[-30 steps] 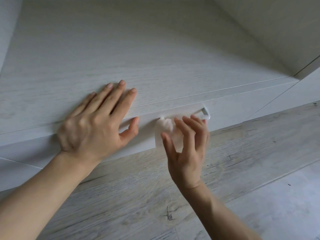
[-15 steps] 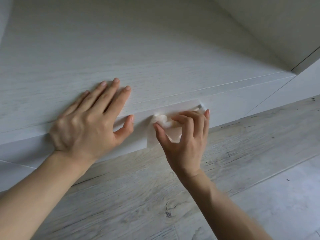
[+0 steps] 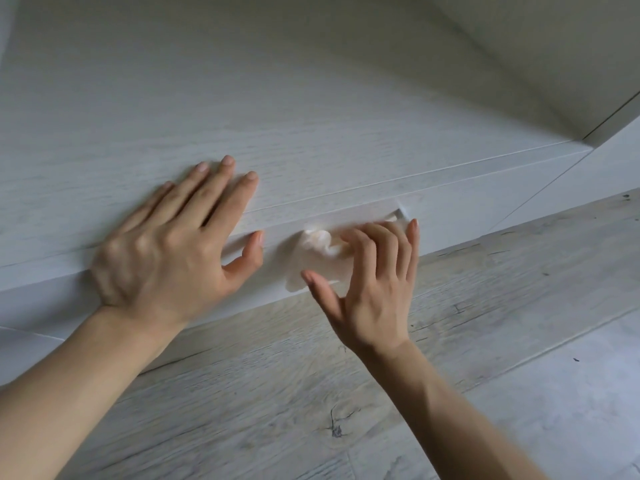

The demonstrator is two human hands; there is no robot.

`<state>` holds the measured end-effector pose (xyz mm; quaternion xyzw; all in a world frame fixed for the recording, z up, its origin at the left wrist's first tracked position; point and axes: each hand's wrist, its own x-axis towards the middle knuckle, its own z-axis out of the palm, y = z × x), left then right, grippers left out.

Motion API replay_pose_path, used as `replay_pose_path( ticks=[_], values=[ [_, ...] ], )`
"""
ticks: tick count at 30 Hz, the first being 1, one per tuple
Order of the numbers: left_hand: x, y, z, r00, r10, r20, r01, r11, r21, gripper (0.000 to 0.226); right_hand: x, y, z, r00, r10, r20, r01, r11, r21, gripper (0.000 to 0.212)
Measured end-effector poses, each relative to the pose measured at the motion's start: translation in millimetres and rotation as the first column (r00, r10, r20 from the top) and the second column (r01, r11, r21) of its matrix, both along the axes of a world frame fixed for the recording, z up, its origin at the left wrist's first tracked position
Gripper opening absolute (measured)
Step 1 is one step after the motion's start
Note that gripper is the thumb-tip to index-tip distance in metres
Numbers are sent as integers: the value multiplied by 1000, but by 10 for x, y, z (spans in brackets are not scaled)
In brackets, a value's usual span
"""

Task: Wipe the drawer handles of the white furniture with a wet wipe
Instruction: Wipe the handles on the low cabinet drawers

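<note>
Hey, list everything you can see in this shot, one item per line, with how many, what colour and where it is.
white furniture: one, white with faint wood grain, fills the upper left and middle; a drawer front runs along its lower edge
drawer handle: one, pale, on the drawer front, mostly covered; only its right end shows
wet wipe: one, white, crumpled against the handle
floor: one, grey wood-look planks, across the bottom; paler at lower right
off-white panel: one, upper right; wall or cabinet side, unclear
left hand: one, lying flat on the furniture top, fingers straight
right hand: one, fingers curled over the wipe at the handle, thumb spread
</note>
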<state>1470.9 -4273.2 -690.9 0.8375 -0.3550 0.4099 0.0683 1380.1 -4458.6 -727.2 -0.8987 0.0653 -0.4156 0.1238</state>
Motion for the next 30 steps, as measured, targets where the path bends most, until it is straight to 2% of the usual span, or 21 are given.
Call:
replay_pose_path(
  ticks=[4,10,14,19,23,28,30],
  values=[
    [-9,3,-20,1000,1,16,-1,1000,0,45,-36,-45,-19,1000,23,-21,-24,997,-78,57],
    [-2,-11,-11,1000,7,23,-7,1000,3,45,-60,-69,8,999,30,-17,-30,999,-27,59],
    [-13,-13,10,999,24,44,-25,1000,17,45,62,8,32,997,-70,33,70,997,-19,52],
    [-6,-1,-1,999,17,33,-18,1000,17,45,-20,-127,19,993,97,61,-97,995,-9,30],
    [10,14,-5,1000,3,4,-3,1000,29,46,68,-28,42,993,36,109,-42,998,57,31],
    [-11,18,17,1000,0,0,0,999,38,45,18,-158,-10,975,145,167,-148,989,5,22],
    [-2,14,27,1000,-6,-16,7,999,46,46,63,-95,19,984,101,144,-102,995,3,27]
  ],
)
